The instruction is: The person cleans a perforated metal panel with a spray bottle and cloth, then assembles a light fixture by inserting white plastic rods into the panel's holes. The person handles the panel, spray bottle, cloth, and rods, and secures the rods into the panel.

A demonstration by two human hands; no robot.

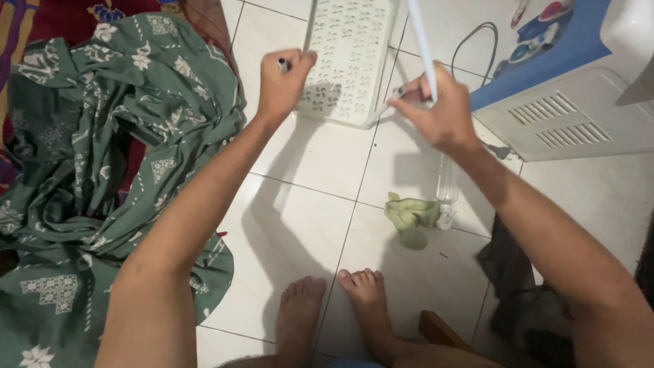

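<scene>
Head camera looks straight down on a person standing barefoot on a white tiled floor [300,204], both arms stretched forward over a white perforated plastic panel [351,58] that lies flat on the tiles ahead of the feet. The left hand [283,85] is closed into a fist around a small dark-tipped object [282,65], perhaps a pen or marker, and rests at the panel's left edge, which seems to steady both hand and panel. The right hand [443,112] has its fingers [415,95] pinched shut on a slim white rod [422,48] that rises out of the top of the view; the grip sits low on the rod, near the panel's lower right corner, so the end can be guided there. What the rod's lower tip meets is hidden by the hand.

Just below the right hand, a crumpled green cloth [411,218] lies on the floor beside a clear plastic bottle [446,191], both within easy reach. A green patterned fabric [102,170] is heaped to the left, and a white vented casing [572,119] and a blue plastic piece [545,48] sit to the right.
</scene>
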